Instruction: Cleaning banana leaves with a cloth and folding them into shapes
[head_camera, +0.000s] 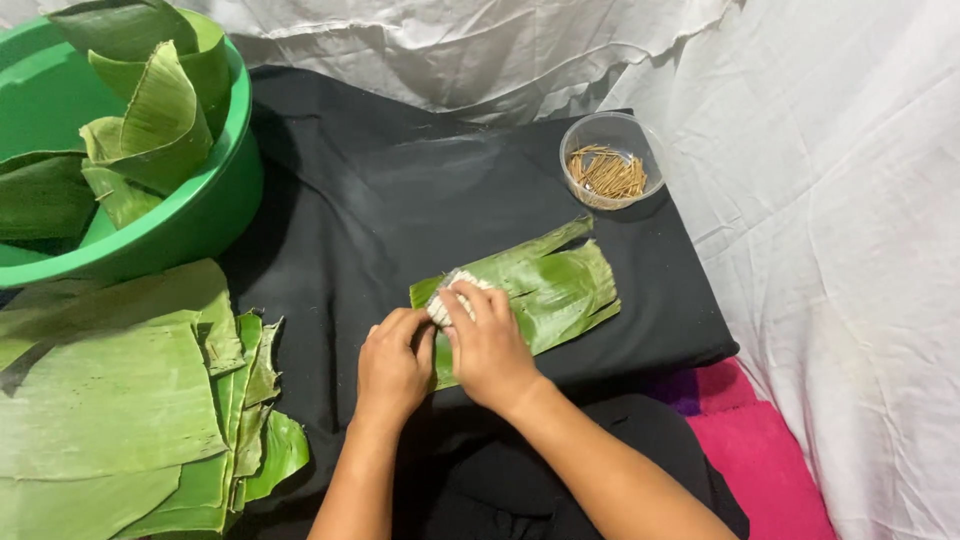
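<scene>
A green banana leaf (555, 285) lies on a black cloth-covered board (370, 200). At the leaf's near left end sits a lump of white rice (455, 290). My right hand (487, 345) presses its fingers on top of the rice. My left hand (393, 362) rests beside it at the leaf's near edge, fingers curled against the rice and leaf. Much of the rice is hidden under my fingers.
A clear plastic bowl of small wooden sticks (610, 165) stands behind the leaf. A stack of flat banana leaves (120, 400) lies at the left, below a green basin (215, 190) holding folded leaves. White sheets drape the back and right; a pink cloth (765, 450) lies at the lower right.
</scene>
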